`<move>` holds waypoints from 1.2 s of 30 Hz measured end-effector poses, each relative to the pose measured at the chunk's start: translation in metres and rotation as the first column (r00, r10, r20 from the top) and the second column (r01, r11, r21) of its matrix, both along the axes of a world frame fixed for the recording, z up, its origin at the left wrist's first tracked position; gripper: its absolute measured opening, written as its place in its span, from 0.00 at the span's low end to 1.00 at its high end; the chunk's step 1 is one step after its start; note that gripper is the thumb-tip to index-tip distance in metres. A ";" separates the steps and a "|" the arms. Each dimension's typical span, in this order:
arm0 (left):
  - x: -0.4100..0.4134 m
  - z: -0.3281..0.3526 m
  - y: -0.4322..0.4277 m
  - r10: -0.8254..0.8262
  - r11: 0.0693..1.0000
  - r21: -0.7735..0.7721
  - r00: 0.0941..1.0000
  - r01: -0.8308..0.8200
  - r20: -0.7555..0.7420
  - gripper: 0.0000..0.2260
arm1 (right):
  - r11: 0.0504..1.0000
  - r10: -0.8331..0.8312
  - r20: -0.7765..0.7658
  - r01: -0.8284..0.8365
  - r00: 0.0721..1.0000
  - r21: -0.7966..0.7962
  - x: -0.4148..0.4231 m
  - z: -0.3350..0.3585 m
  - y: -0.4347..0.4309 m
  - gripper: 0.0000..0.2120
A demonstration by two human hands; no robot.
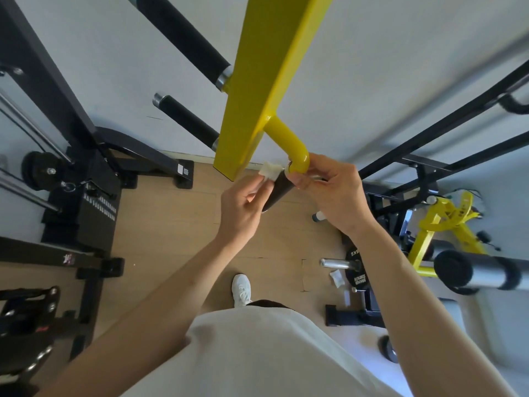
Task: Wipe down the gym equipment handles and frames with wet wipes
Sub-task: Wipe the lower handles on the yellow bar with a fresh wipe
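Wet wipe (269,171), folded white, pinched in left hand (243,207) grip; right hand (332,193) grip holds curved yellow tube (289,141).

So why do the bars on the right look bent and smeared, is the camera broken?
No: in the head view the wide-angle lens bows straight lines near the edges, so the black frame bars curve and blur. The centre is sharp: the left hand holding the wet wipe, the right hand on the yellow handle. Light is soft and even, with mild glare on the yellow beam.
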State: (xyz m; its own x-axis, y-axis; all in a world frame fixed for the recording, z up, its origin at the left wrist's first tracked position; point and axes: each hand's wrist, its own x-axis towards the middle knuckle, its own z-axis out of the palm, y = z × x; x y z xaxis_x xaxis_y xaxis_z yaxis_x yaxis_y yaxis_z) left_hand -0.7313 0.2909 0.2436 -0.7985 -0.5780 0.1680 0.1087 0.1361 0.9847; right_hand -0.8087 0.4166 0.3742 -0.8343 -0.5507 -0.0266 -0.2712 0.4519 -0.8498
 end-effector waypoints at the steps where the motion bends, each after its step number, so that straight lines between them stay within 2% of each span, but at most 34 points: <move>1: 0.002 -0.006 0.000 0.003 1.000 0.010 1.000 -0.003 0.019 0.08 | 1.000 0.007 -0.010 -0.007 1.000 0.004 -0.001 0.000 0.000 0.10; 7: 0.008 -0.036 -0.004 -0.034 0.998 0.050 0.983 0.025 0.181 0.10 | 1.000 0.014 -0.044 -0.013 0.999 0.027 -0.003 -0.005 0.001 0.10; 11: 0.013 -0.045 0.000 0.015 0.994 0.101 0.979 -0.036 0.204 0.08 | 1.000 0.000 -0.022 0.000 1.000 0.002 -0.001 -0.004 0.000 0.09; 14: 0.014 -0.027 0.006 0.115 0.982 0.128 0.980 -0.137 0.162 0.05 | 1.000 -0.014 -0.012 0.014 1.000 -0.020 0.003 -0.003 -0.001 0.09; 17: 0.011 0.005 0.015 0.164 0.971 0.168 0.985 -0.170 0.049 0.05 | 0.999 -0.039 -0.011 0.038 0.999 -0.034 0.004 -0.003 -0.002 0.10; 20: 0.010 0.034 0.027 0.157 0.950 0.283 0.985 -0.130 -0.075 0.10 | 0.998 -0.052 -0.020 0.051 0.998 -0.040 0.003 -0.003 -0.003 0.08; 22: 0.006 0.040 0.032 0.189 0.932 0.331 0.978 -0.149 -0.092 0.12 | 0.998 -0.058 -0.033 0.057 0.998 -0.036 0.002 -0.002 -0.003 0.08; 24: 0.002 0.040 0.033 0.232 0.919 0.336 0.972 -0.205 -0.043 0.08 | 0.997 -0.072 -0.037 0.071 0.997 -0.031 0.002 -0.003 -0.003 0.07; 27: -0.001 0.024 0.031 0.272 0.934 0.222 0.960 -0.279 0.059 0.07 | 0.995 -0.099 -0.041 0.097 0.994 -0.038 0.002 -0.007 -0.003 0.07; 30: 0.001 -0.003 0.027 0.232 0.945 0.190 0.955 -0.266 0.187 0.06 | 0.992 -0.118 -0.057 0.115 0.991 -0.051 0.003 -0.009 -0.004 0.08; 33: 0.001 -0.022 0.023 0.189 0.957 0.157 0.934 -0.245 0.304 0.08 | 0.988 -0.147 -0.066 0.144 0.987 -0.055 0.004 -0.012 -0.005 0.09; 36: 0.001 -0.036 0.015 0.118 0.963 0.176 0.905 -0.204 0.408 0.15 | 0.981 -0.190 -0.073 0.186 0.979 -0.060 0.007 -0.014 -0.007 0.09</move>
